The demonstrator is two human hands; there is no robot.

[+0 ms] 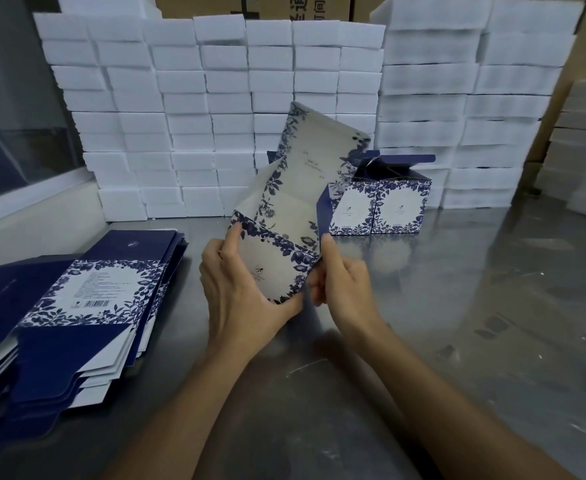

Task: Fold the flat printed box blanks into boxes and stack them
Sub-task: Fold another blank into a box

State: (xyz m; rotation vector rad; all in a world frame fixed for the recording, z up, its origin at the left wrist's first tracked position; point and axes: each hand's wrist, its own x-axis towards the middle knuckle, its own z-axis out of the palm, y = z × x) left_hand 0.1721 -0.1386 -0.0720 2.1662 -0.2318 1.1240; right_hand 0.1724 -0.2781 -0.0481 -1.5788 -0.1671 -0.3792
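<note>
Foam blocks [215, 109] behind | flat blanks [76, 306] left | both hands [239, 289] [343, 282] pinch box blank [284, 216]

Left hand [236, 289] and right hand [343, 285] raised close together, fingers [328, 251] pinching.

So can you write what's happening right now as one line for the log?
step: folding box blank | left hand: holds blank | right hand: holds blank | flat pile: left | folded boxes: behind

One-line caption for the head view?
Both hands hold a printed box blank above the table, folded boxes behind.
</note>
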